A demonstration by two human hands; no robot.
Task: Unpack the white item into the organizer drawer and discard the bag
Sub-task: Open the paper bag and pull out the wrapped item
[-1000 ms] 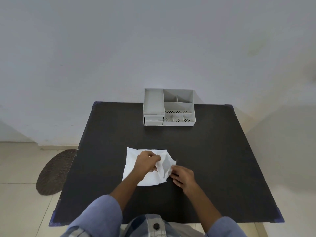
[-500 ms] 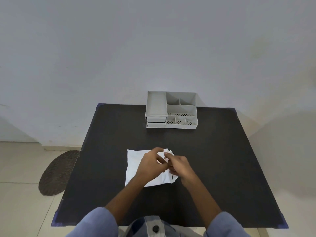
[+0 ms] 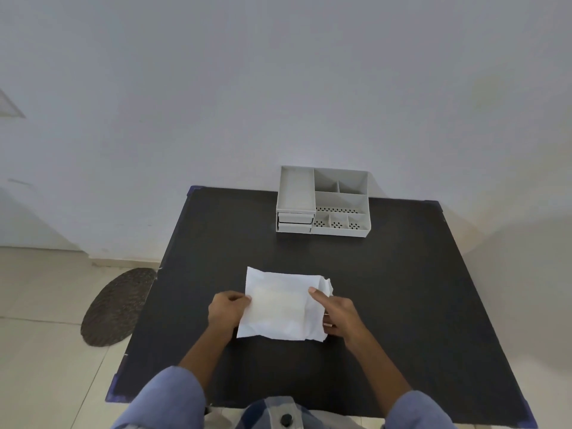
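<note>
Head view: white bag [image 3: 280, 305] lies flat on the black table [image 3: 402, 289], well in front of the grey organizer [image 3: 323, 201], whose drawers appear closed. Left hand [image 3: 227, 311] pinches the bag's left edge. Right hand [image 3: 339, 314] grips its crumpled right end, forefinger extended on top.

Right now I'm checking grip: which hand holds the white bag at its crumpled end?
The right hand, at the bag's bunched right end; the left hand pinches the flat left edge.
</note>
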